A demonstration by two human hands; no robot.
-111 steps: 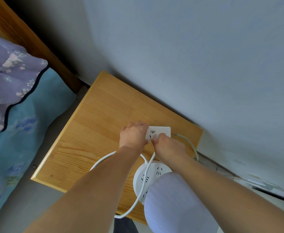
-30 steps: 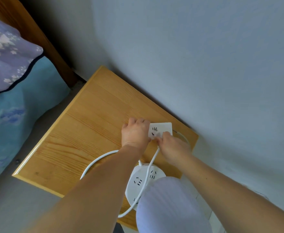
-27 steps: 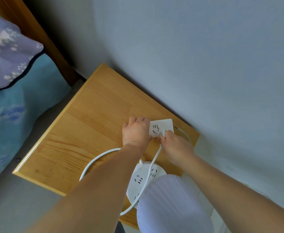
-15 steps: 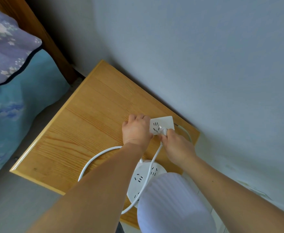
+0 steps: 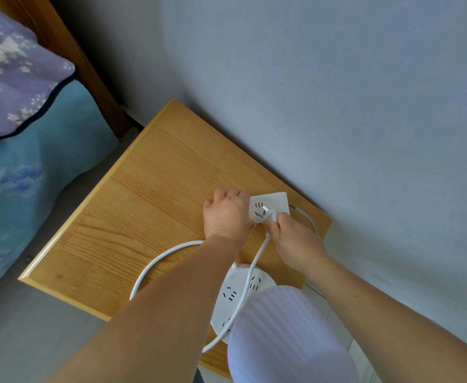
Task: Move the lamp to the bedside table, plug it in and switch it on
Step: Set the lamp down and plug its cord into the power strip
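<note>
The lamp stands on the wooden bedside table (image 5: pixel 133 205); its ribbed white shade (image 5: pixel 290 338) fills the lower middle, above its round white base (image 5: pixel 235 297), which has socket slots. A white cord (image 5: pixel 155 261) loops over the table. My left hand (image 5: pixel 227 214) presses down the left part of a white power strip (image 5: pixel 275 204). My right hand (image 5: pixel 293 239) pinches the lamp's white plug (image 5: pixel 269 215), whose metal prongs show just above the strip's slots, not pushed in.
A pale wall runs behind the table. To the left is a bed with a teal floral sheet (image 5: pixel 19 183), a purple floral pillow (image 5: pixel 11 87) and a wooden headboard (image 5: pixel 69 48). The strip's own cable (image 5: pixel 308 217) leaves over the right table edge. Grey floor lies below.
The plug tip has lifted a little off the power strip, so its prongs now show. My left hand still holds the strip in place. The view shifted slightly.
</note>
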